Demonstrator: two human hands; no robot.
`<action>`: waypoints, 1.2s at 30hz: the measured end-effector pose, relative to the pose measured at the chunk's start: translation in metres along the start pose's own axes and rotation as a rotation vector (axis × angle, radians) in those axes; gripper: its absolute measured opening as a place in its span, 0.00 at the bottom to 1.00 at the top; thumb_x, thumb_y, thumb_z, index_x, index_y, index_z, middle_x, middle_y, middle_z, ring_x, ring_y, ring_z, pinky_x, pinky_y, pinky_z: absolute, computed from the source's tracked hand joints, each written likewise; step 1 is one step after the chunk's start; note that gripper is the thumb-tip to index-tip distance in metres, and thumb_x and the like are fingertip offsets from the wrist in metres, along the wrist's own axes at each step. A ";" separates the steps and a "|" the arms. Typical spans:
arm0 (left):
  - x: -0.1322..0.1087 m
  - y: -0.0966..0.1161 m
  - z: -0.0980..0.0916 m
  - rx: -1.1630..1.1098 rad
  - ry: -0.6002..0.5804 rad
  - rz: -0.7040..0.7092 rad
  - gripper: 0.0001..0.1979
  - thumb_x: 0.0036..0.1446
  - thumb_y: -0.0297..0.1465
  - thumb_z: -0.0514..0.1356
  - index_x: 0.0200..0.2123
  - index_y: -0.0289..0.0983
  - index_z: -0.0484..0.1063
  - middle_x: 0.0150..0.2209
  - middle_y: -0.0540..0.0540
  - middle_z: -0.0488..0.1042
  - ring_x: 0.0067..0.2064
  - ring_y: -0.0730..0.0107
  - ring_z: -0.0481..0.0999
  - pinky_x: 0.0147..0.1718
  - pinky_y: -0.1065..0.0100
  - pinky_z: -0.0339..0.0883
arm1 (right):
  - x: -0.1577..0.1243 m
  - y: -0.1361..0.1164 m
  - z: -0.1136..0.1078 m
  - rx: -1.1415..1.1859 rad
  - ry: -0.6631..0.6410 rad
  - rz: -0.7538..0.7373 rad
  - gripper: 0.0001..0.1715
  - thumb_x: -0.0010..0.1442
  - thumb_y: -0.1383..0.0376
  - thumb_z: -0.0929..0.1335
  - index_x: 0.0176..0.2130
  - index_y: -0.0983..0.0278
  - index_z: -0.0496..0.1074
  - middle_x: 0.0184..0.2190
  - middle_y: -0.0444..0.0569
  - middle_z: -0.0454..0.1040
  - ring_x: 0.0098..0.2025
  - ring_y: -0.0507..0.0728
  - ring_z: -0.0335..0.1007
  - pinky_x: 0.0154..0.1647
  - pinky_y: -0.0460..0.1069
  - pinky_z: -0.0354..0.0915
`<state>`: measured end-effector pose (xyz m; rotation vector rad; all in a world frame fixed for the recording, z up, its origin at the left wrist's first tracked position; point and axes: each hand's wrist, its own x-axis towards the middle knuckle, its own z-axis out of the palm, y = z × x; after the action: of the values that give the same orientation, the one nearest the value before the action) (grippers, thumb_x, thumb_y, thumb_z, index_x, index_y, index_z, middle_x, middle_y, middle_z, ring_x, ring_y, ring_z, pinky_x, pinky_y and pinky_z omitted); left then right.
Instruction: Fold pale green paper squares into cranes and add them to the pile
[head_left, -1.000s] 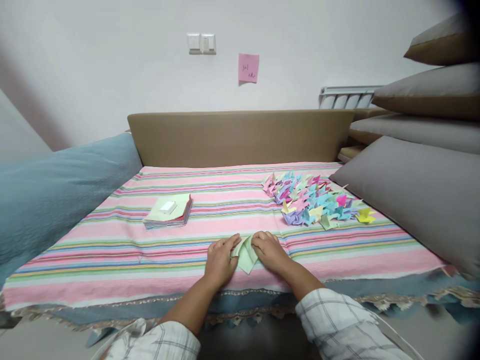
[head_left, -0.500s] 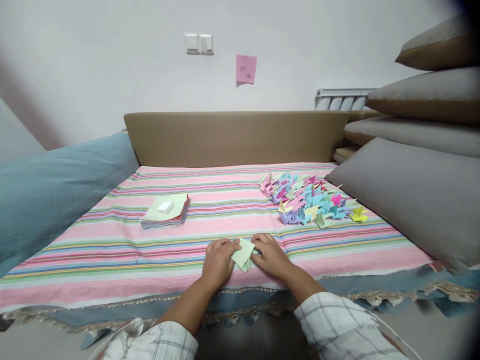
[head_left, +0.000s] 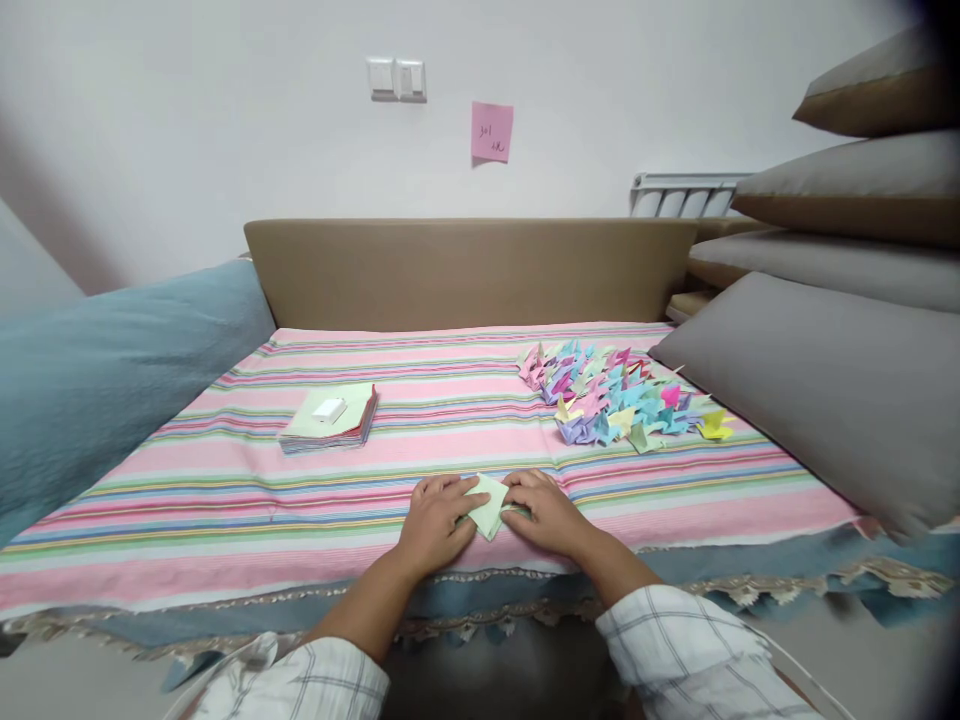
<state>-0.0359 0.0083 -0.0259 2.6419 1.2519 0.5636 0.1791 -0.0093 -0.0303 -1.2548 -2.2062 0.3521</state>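
A small folded piece of pale green paper (head_left: 488, 507), diamond-shaped, lies near the front edge of the striped cloth. My left hand (head_left: 441, 518) grips its left side, with the fingers on top and the thumb at the lower edge. On the other side, my right hand (head_left: 545, 512) has its fingers and thumb closed on the right corner. The fingertips hide both side corners of the paper.
Folded paper cranes (head_left: 615, 395) in many colours crowd the cloth at right. A stack of square paper (head_left: 307, 435) at left bears a small white block (head_left: 328, 410). Grey cushions (head_left: 817, 370) pile up on the right; a brown backrest (head_left: 472, 275) stands behind.
The folded paper's loose lower flaps now lie together as a neater diamond. My left fingers have shifted further over its face, and the left thumb has moved down to its lower edge.
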 end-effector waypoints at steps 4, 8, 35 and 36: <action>-0.001 0.001 -0.003 0.017 -0.030 0.031 0.24 0.51 0.29 0.55 0.50 0.56 0.68 0.58 0.56 0.64 0.56 0.57 0.60 0.53 0.51 0.49 | -0.003 0.002 -0.005 0.022 -0.014 -0.046 0.06 0.53 0.69 0.67 0.34 0.61 0.73 0.42 0.47 0.71 0.45 0.58 0.63 0.48 0.54 0.57; -0.002 0.002 -0.003 0.031 -0.038 0.043 0.24 0.49 0.28 0.56 0.50 0.55 0.69 0.58 0.55 0.63 0.56 0.56 0.59 0.53 0.50 0.48 | -0.005 0.004 -0.007 0.068 0.073 0.047 0.12 0.52 0.72 0.64 0.39 0.62 0.69 0.37 0.48 0.72 0.42 0.57 0.65 0.45 0.53 0.60; -0.009 0.003 0.001 0.240 0.338 0.177 0.09 0.55 0.30 0.57 0.37 0.48 0.74 0.40 0.50 0.78 0.46 0.62 0.72 0.58 0.45 0.38 | -0.004 -0.011 0.009 -0.195 0.030 -0.093 0.13 0.57 0.69 0.63 0.42 0.61 0.71 0.45 0.51 0.68 0.49 0.58 0.59 0.50 0.54 0.54; -0.007 -0.001 -0.002 0.239 0.322 0.142 0.09 0.55 0.30 0.57 0.37 0.49 0.74 0.41 0.51 0.78 0.45 0.61 0.72 0.57 0.44 0.38 | -0.004 -0.014 0.011 -0.187 0.028 -0.117 0.13 0.57 0.68 0.63 0.42 0.61 0.71 0.48 0.50 0.68 0.52 0.59 0.58 0.53 0.55 0.52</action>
<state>-0.0417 0.0031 -0.0264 2.9443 1.2902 0.9505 0.1649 -0.0194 -0.0337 -1.2107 -2.3189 0.0833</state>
